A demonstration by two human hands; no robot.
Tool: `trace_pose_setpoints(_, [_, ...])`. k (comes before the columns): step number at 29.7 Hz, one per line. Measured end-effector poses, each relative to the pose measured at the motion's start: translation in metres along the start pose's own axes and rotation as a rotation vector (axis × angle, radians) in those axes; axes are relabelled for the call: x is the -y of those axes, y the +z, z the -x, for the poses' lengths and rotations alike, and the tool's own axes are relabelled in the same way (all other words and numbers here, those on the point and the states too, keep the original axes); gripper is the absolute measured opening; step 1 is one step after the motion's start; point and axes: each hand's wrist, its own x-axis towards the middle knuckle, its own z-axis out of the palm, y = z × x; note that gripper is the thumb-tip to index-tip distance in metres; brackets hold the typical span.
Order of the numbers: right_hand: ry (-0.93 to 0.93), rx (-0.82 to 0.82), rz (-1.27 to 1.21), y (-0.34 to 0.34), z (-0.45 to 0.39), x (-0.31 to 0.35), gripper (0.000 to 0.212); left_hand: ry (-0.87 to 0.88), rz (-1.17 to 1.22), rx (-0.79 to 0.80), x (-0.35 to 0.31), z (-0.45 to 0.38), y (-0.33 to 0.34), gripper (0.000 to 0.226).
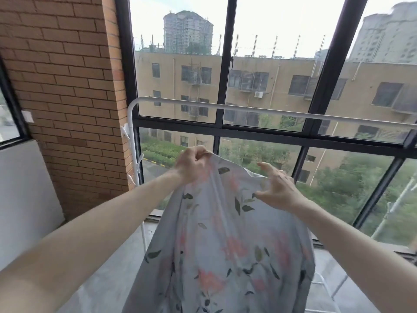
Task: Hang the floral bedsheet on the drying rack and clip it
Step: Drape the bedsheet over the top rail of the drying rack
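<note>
**Sheet raised below the rail, top edge being spread**

Draping closest to the camera, the pale grey cotton bedsheet printed with coral flowers and dark green leaves (pixel 225 245) is hanging in soft vertical folds from both hands down past the bottom of the view. Its upper hem is running left to right between them, roughly parallel to the rail above.

The left hand (pixel 191 164) is clenching a bunched corner of the hem in a fist. The right hand (pixel 276 187) is pinching the hem between thumb and fingertips, the fingers half spread, the edge sagging slightly between the hands.

Above and beyond both hands, the white round-tube metal drying rack (pixel 225 107) is stretching sideways, its curved corner lying up-left of the left hand, which sits nearer the rail. The lift-over probably needs both hands rising together. No clips are showing.
</note>
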Motion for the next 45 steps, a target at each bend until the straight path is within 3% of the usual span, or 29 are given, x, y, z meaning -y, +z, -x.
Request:
trace_pose_setpoints(2, [-0.168, 0.004, -0.151, 0.019, -0.005, 0.043, 0.081, 0.097, 0.038, 0.099, -0.027, -0.003, 0.006, 0.030])
trace_pose_setpoints(5, [-0.150, -0.114, -0.387, 0.026, -0.021, 0.070, 0.015, 0.181, -0.041, 0.169, -0.034, -0.003, 0.013, 0.031])
trace_pose_setpoints(9, [-0.102, -0.151, -0.465, 0.035, -0.022, 0.076, 0.028, 0.050, -0.116, 0.397, 0.005, 0.013, 0.007, 0.051])
trace_pose_setpoints(13, [-0.081, -0.211, -0.607, 0.037, -0.019, 0.074, 0.035, -0.162, -0.605, 0.649, 0.071, 0.043, 0.014, 0.043])
trace_pose_setpoints(17, [-0.101, -0.231, -0.646, 0.030, -0.020, 0.072, 0.045, -0.361, -0.813, 0.490, 0.129, 0.068, 0.012, 0.039])
trace_pose_setpoints(23, [-0.086, -0.333, -0.628, 0.015, -0.018, 0.052, 0.042, -0.517, -0.802, 0.259, 0.178, 0.088, -0.007, 0.013])
trace_pose_setpoints(26, [-0.052, -0.375, -0.528, 0.009, -0.018, 0.028, 0.044, -0.603, -0.605, 0.097, 0.194, 0.085, -0.027, 0.015])
trace_pose_setpoints(30, [0.123, -0.458, -0.326, 0.008, -0.028, -0.012, 0.018, -0.558, -0.244, -0.103, 0.168, 0.053, -0.053, 0.028])
trace_pose_setpoints(34, [0.299, -0.279, -0.138, 0.014, -0.031, -0.028, 0.021, -0.318, -0.092, -0.063, 0.085, 0.030, -0.071, 0.029])
trace_pose_setpoints(37, [-0.013, -0.007, -0.224, 0.031, -0.027, 0.023, 0.064, -0.143, -0.126, 0.038, 0.037, 0.022, -0.067, 0.032])
trace_pose_setpoints(39, [-0.188, 0.211, -0.304, 0.042, -0.024, 0.071, 0.078, -0.040, -0.160, 0.120, 0.010, 0.021, -0.054, 0.027])
trace_pose_setpoints(40, [-0.233, 0.253, -0.326, 0.046, -0.024, 0.090, 0.071, 0.006, -0.206, 0.141, 0.001, 0.020, -0.047, 0.028])
trace_pose_setpoints(42, [-0.236, 0.191, -0.358, 0.054, -0.029, 0.109, 0.027, 0.052, -0.326, 0.141, -0.006, 0.021, -0.037, 0.028])
trace_pose_setpoints(43, [-0.221, 0.139, -0.372, 0.055, -0.031, 0.113, 0.014, 0.054, -0.372, 0.129, -0.004, 0.021, -0.035, 0.026])
trace_pose_setpoints(45, [-0.151, 0.072, -0.425, 0.061, -0.033, 0.112, 0.025, 0.010, -0.391, 0.165, 0.013, 0.023, -0.032, 0.025])
